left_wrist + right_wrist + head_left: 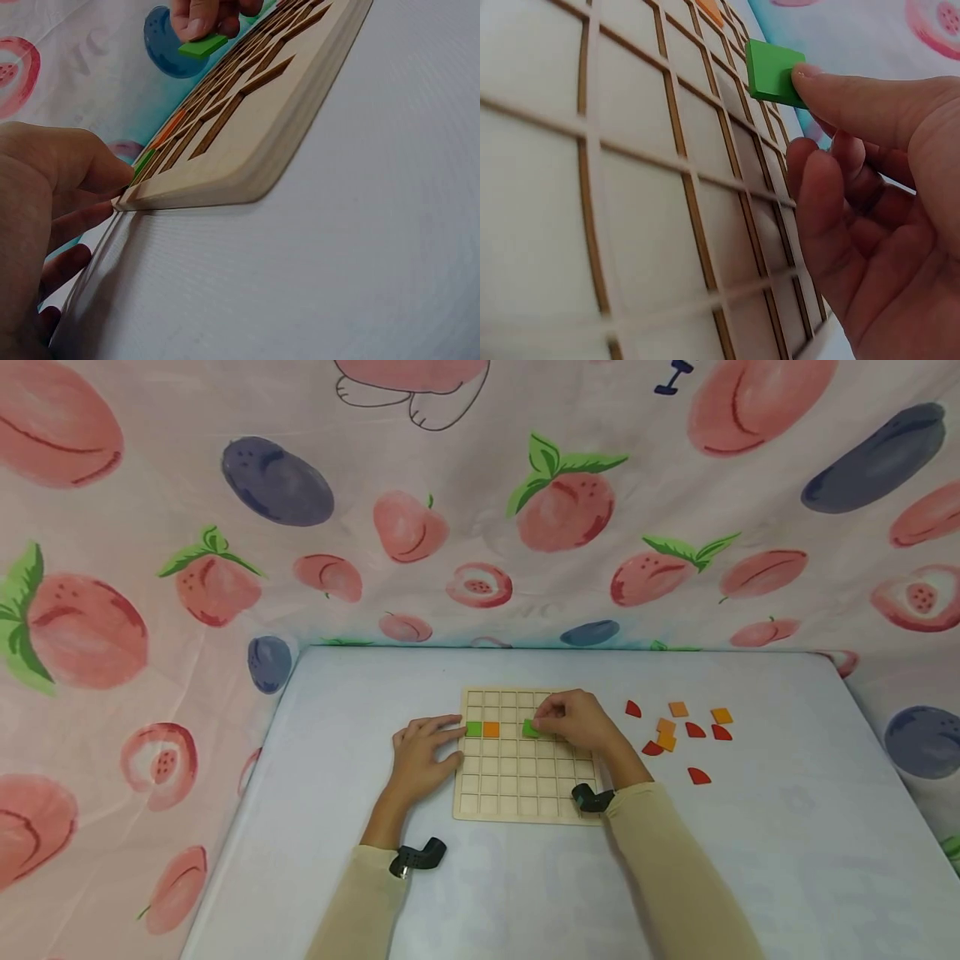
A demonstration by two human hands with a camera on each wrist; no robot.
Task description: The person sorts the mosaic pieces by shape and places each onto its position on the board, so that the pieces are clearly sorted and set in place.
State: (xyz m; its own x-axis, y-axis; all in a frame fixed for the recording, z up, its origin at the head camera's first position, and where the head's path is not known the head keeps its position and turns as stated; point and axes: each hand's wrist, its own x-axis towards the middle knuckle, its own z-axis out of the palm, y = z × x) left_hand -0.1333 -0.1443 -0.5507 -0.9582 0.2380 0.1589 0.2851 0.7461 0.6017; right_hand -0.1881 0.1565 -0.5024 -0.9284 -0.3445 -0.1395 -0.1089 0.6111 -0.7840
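Note:
My right hand (579, 720) pinches a green square tile (771, 69) between thumb and fingers. In the right wrist view the tile tilts above the wooden grid board (508, 786). My left hand (422, 762) lies at the board's left edge with its fingers spread, fingertips right at the rim beside a green tile (473, 729). That tile sits in a left-column cell of the grid. An orange square tile (491, 730) fills the cell to its right. Part of the board's right side is hidden under my right hand and wrist.
Right of the board lie loose orange square tiles (678, 709) and red quarter-circle pieces (699, 776), several of each. The white table (750, 860) meets a fruit-patterned cloth (480, 468) at the back and sides. Each wrist wears a black camera (592, 798).

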